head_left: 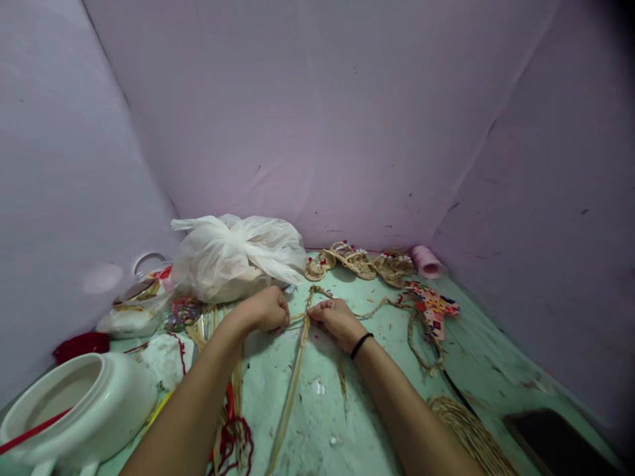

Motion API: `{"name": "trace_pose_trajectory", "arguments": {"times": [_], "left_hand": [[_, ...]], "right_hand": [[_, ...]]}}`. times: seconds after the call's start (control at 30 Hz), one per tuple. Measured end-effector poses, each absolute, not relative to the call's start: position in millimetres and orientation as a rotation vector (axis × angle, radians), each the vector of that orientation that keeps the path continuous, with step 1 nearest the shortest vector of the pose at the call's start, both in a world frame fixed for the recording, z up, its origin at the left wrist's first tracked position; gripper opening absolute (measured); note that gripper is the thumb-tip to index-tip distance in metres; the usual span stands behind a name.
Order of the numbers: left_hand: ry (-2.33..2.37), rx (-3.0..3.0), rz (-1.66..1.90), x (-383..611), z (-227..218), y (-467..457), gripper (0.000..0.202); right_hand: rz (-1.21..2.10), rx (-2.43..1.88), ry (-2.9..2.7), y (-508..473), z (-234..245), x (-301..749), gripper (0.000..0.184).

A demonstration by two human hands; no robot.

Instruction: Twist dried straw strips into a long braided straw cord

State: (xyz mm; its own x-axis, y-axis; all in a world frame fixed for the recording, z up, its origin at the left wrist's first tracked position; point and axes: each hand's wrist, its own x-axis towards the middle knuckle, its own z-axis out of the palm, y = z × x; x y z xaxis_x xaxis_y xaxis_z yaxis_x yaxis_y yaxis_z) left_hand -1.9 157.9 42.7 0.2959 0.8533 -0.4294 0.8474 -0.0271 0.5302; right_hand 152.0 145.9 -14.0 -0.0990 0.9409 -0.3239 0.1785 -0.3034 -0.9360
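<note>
A thin braid of straw-coloured plant fibre lies in front of me, and a long flat fibre strip runs from it toward the table's near edge. My left hand is closed, its fingertips pinching a pale strand that stretches right to the braid. On the other side, my right hand pinches the braid where the strands meet; a black band circles that wrist. From behind this hand a braided cord trails right and loops downward. The exact grip of the fingertips is partly hidden.
A knotted white plastic bag stands at the back left, with small woven sandals and a pink thread spool to its right. A white pot is near left. A coiled cord bundle and a dark phone-like slab lie near right.
</note>
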Motion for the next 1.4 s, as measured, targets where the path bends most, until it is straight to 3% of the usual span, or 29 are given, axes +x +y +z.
{"name": "trace_pose_trajectory", "arguments": {"times": [0.3,0.4,0.6,0.83,1.03,1.4], "left_hand": [[2.106,1.769,-0.179,-68,89,149,0.008],[2.126,1.695,-0.235,-77,75,154,0.008],[2.219,1.657,-0.019,-72,35,174,0.007],[1.932,1.742,-0.094,-56,53,161,0.009],[1.441,1.764,0.084,-31,56,154,0.012],[1.425,1.861,0.341,4,28,159,0.021]], "right_hand": [[1.515,-1.513,-1.255,145,-12,153,0.021],[1.511,-1.52,-1.25,144,-10,153,0.021],[1.533,-1.506,-1.24,143,-8,153,0.02],[1.564,-1.474,-1.245,146,-11,156,0.018],[1.567,-1.442,-1.268,147,-16,158,0.015],[1.585,-1.385,-1.235,147,-13,159,0.013]]}}
